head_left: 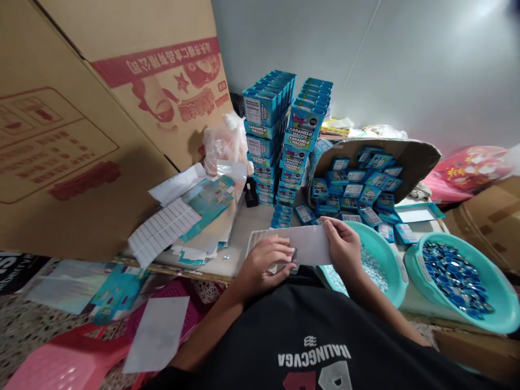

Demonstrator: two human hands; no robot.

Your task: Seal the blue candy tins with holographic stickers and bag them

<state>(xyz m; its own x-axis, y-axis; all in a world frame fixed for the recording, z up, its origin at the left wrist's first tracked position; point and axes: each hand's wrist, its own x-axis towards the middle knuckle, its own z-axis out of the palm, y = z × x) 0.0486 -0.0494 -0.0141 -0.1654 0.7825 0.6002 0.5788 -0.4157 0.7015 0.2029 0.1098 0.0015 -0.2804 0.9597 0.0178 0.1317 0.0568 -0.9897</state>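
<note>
My right hand (344,246) pinches the right end of a white sheet (311,244) between thumb and fingers, just above my lap at the table's near edge. Over the sheet's left part is my left hand (268,262), its fingers bent and the thumb close to the index fingertip. Something small and shiny shows at those fingertips, too small to name. A pale, grid-lined area (257,236) shows beyond my left knuckles. Behind my hands, small blue boxes (282,214) stand in a short row. A turquoise basin (371,252) of pale, small pieces sits partly under my right forearm.
Tall stacks of blue cartons (264,146) rise at the back. Loose blue boxes (357,184) fill a cardboard tray. Another basin (501,303) holds blue wrapped pieces. Label sheets (164,227) and flat cartons lie left, by a large cardboard box (81,130). A pink stool (60,360) stands below.
</note>
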